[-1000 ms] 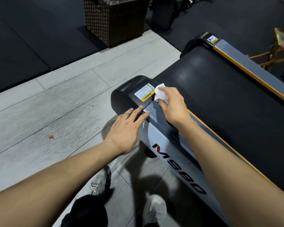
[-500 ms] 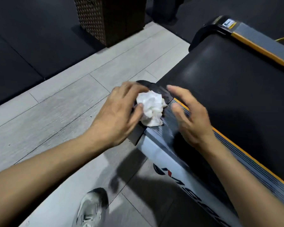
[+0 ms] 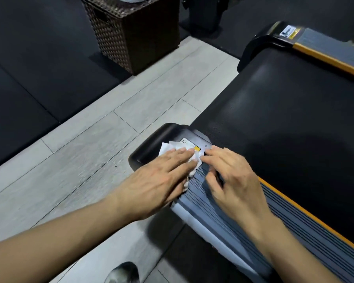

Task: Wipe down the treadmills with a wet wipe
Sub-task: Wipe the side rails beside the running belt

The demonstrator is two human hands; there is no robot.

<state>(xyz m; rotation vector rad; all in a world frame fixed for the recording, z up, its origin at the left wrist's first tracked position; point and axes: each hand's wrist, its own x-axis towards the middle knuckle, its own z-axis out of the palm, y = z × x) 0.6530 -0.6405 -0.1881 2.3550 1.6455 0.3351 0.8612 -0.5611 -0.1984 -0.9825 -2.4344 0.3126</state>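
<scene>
Change: the wet wipe [image 3: 193, 160], bunched in the left fingers half a second ago, is now lying flattened on the treadmill [image 3: 284, 123] end cap.
Left hand [image 3: 159, 180]: pressing the wipe down with straight, flat fingers.
Right hand [image 3: 229, 176]: hovering beside it, fingers loosely bent, possibly touching the wipe's edge.
Around: a wicker basket [image 3: 135, 31] is standing beyond on the floor [image 3: 90, 150].

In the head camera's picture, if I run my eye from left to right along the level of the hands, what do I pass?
Grey floor tiles → left hand pressing the white wipe → right hand → orange strip → black treadmill belt.
</scene>
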